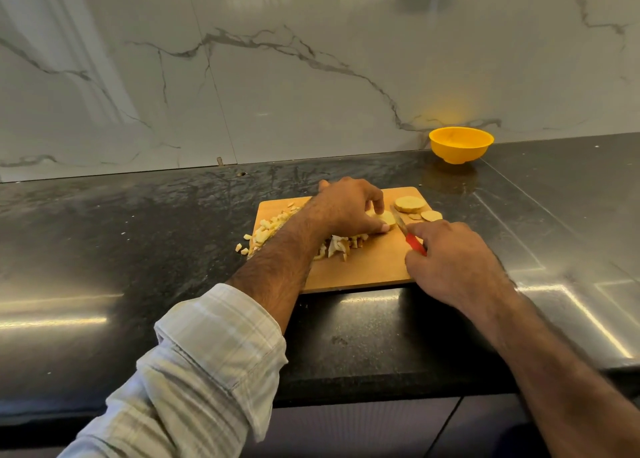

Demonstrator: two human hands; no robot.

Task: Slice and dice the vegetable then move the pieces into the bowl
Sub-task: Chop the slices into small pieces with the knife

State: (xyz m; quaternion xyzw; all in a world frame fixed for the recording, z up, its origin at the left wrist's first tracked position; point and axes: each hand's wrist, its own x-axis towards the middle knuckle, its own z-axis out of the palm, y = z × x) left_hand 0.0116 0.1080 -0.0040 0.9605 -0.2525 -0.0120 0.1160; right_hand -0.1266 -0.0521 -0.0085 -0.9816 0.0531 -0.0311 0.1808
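Your left hand [346, 204] arched over a pale vegetable slice [386, 219] on the wooden cutting board [367, 267], fingertips curled down and pinning it. Your right hand [453, 267] gripped the red-handled knife [408, 234], fingers wrapped round the handle, blade angled up-left just beside that slice. Two more round slices [410, 204] lay at the board's far right corner. Diced pieces [266, 230] were heaped along the left side, a few spilled onto the dark counter [138, 236]. The yellow bowl [460, 145] stood far right, against the marble wall, well apart from the board.
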